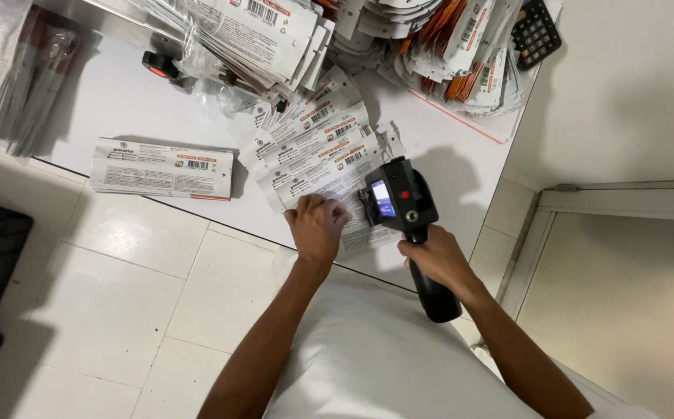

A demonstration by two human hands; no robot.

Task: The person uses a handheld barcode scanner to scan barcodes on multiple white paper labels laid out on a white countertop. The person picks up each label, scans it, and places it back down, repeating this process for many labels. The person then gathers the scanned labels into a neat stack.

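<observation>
Left of the work, clear plastic sleeves [22, 77] lie at the corner of the white table [119, 109], with a neat stack of printed cards [162, 169] near the table's front edge. Left hand [316, 225] lies flat, fingers together, pressing down the fanned row of cards [317, 151] at its near end. Right hand [438, 260] is clamped around the grip of the black handheld printer [399, 203], whose head sits on the card just beside the left fingertips, small screen lit. Judgement: a clean mark needs the fan held still, the head flat on the card and a steady, even pass along it; left fingers sit close to the head and could block travel. Behind, loose heaps of cards [430, 46] crowd the table; a black calculator [536, 32] sits at the far right edge.
</observation>
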